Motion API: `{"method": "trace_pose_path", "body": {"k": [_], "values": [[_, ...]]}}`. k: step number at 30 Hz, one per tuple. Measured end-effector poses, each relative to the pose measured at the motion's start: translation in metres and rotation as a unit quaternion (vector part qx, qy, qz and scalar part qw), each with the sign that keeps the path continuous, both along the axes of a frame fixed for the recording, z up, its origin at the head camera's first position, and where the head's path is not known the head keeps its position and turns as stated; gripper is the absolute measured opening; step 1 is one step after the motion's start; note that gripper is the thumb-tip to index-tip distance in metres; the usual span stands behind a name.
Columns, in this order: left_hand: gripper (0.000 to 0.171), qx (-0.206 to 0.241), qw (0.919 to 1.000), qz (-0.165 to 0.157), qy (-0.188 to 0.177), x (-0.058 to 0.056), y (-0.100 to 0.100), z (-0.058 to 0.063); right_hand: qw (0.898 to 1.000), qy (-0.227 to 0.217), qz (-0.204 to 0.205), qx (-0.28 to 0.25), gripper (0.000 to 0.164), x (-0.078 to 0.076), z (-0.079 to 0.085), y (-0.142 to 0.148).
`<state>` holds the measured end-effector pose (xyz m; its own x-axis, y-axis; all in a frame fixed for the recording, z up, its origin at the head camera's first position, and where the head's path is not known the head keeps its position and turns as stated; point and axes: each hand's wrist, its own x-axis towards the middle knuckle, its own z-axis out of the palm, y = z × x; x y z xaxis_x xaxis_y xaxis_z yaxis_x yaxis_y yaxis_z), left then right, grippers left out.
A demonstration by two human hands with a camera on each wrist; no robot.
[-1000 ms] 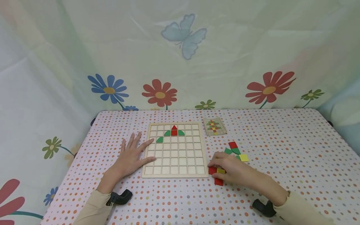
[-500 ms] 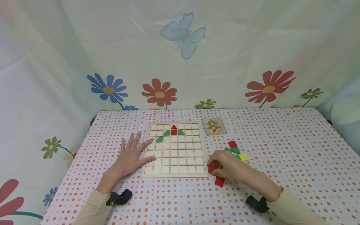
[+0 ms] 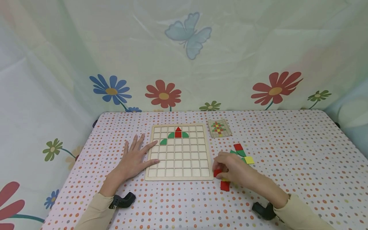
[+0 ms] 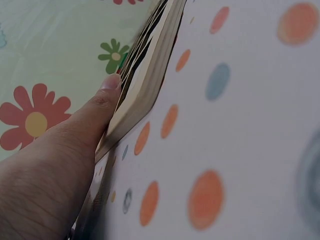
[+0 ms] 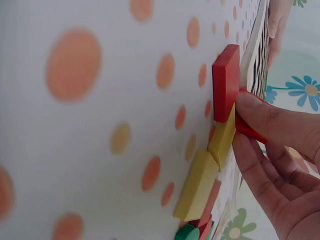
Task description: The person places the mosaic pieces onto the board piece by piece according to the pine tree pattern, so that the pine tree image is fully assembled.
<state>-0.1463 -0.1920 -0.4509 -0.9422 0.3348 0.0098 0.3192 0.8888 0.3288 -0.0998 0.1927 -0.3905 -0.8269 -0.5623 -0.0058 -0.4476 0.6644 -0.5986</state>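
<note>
My left hand (image 3: pixel 134 162) rests with spread fingers on the left edge of a wooden grid board (image 3: pixel 179 178). In the left wrist view the thumb (image 4: pixel 102 102) lies over the board's edge. Beside the board's lower right corner, my right hand (image 3: pixel 234 167) pinches a red square tile (image 3: pixel 217 172) between thumb and fingers. The right wrist view shows that held tile next to another red tile (image 5: pixel 226 82) and yellow tiles (image 5: pixel 199 186) on the table. On the board are a red triangle (image 3: pixel 178 129), a red square (image 3: pixel 178 134) and green quarter-round tiles (image 3: pixel 163 141).
A pattern card (image 3: pixel 219 128) with a tree design lies right of the board. Behind the right hand are a red tile (image 3: pixel 238 147), green pieces (image 3: pixel 241 153) and a yellow square (image 3: pixel 249 160). A floral curtain (image 3: pixel 184 80) stands behind the dotted tablecloth (image 3: pixel 172 204).
My right hand has drawn its thumb and fingers together on the red square tile, which now looks tilted. The red tile below it shifted slightly. The left hand has stayed put.
</note>
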Motion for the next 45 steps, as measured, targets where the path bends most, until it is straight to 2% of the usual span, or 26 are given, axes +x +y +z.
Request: {"method": "trace_pose_path", "body": {"k": [8,11,17,29,34,39,45], "values": [[0.079,0.005,1.0000,-0.001,-0.001,0.000,-0.001,-0.001,0.999,-0.019,0.008,-0.033,0.018,0.000,0.007,0.001],[0.079,0.005,1.0000,-0.003,-0.001,0.001,0.000,0.001,0.999,-0.008,0.018,-0.043,0.017,-0.006,0.012,0.001],[0.079,0.009,1.0000,-0.003,0.000,0.002,0.000,0.002,0.997,0.010,0.036,-0.061,0.015,-0.028,0.016,-0.013],[0.080,0.011,0.9999,-0.003,-0.004,0.000,-0.002,0.000,0.994,0.024,0.023,-0.106,0.015,-0.082,0.013,-0.070],[0.079,0.009,0.9999,-0.003,-0.006,0.000,0.000,0.002,0.993,0.029,0.010,-0.115,0.014,-0.094,0.008,-0.093],[0.079,0.006,1.0000,-0.003,-0.005,0.000,0.000,0.003,0.991,0.011,-0.013,-0.129,0.013,-0.102,0.003,-0.110],[0.078,0.007,0.9999,-0.004,-0.006,0.000,-0.001,0.003,0.991,-0.002,-0.018,-0.132,0.015,-0.109,-0.004,-0.121]]}}
